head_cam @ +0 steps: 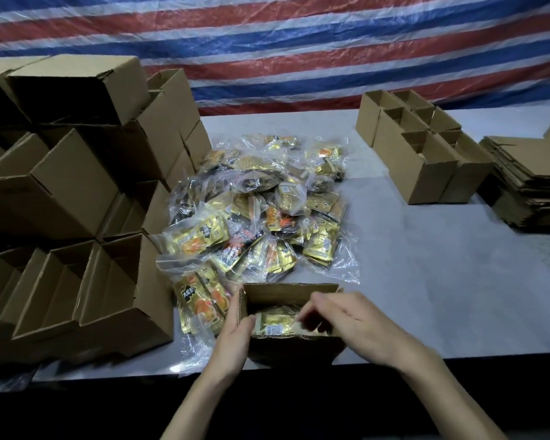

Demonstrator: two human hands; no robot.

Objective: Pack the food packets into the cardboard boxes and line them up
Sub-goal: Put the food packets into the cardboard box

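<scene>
An open cardboard box [291,292] stands at the table's near edge, with a gold food packet [275,325] lying inside it. My left hand [235,336] grips the box's left wall, thumb over the rim. My right hand [353,322] reaches into the box from the right, and its fingertips pinch the packet's right end. A heap of gold and orange packets in clear bags [261,204] covers the middle of the table just beyond the box.
Stacked empty open boxes [77,192] fill the left side. A row of open boxes [426,147] stands at the back right, beside a pile of flattened cardboard [527,185]. The white table [426,265] runs before a striped tarpaulin [299,42].
</scene>
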